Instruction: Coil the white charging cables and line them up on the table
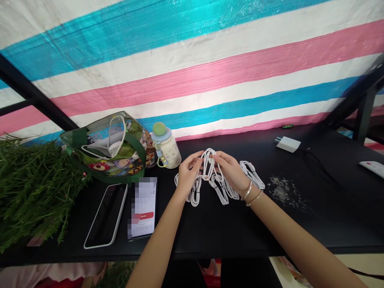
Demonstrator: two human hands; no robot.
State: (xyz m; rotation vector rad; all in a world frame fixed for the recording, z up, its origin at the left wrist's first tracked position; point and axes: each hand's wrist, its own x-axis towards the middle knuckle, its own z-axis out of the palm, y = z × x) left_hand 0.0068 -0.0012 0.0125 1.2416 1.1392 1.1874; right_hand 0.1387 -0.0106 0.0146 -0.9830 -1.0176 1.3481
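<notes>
My left hand (188, 173) and my right hand (231, 171) meet over the middle of the black table (228, 232). Both pinch a looped white cable (208, 165) held between them, just above the tabletop. Several more coiled white cables (251, 171) lie under and around my hands on the table. My right wrist wears thin silver bangles (252, 194).
A transparent cartoon-print bag (115, 150) with a white cable inside stands at the back left, beside a small bottle (166, 146). Two phones (106, 215) lie in front of it. Green grass-like stalks (30, 188) fill the left. A white charger (288, 144) sits back right, near scattered crumbs (283, 191).
</notes>
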